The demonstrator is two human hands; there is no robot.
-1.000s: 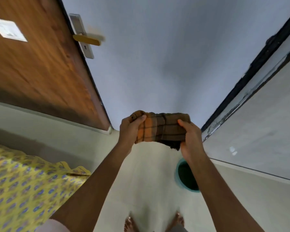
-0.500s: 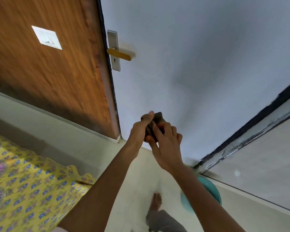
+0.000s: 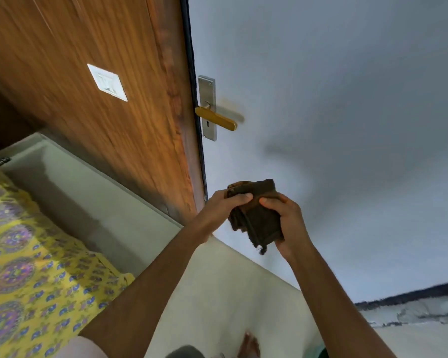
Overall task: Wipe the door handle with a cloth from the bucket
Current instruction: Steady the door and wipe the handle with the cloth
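Observation:
A folded dark brown cloth (image 3: pixel 259 215) is held in front of me by both hands. My left hand (image 3: pixel 223 206) grips its upper left edge and my right hand (image 3: pixel 287 223) wraps its right side. The brass lever door handle (image 3: pixel 216 118) sits on a steel plate (image 3: pixel 207 86) on the grey door (image 3: pixel 334 99), above and a little left of the cloth, well apart from it. Only a green sliver of the bucket (image 3: pixel 321 353) shows at the bottom edge, behind my right forearm.
A wooden panel (image 3: pixel 88 73) with a white switch (image 3: pixel 107 82) stands left of the door. A bed with a yellow patterned sheet (image 3: pixel 23 254) fills the lower left. My bare foot (image 3: pixel 248 346) is on the pale floor. A dark-edged frame (image 3: pixel 411 297) runs along the lower right.
The cloth went from spread wide between both hands to bunched into a compact fold. The view swung up and left, bringing the handle nearer the centre while the bucket slid almost out of view.

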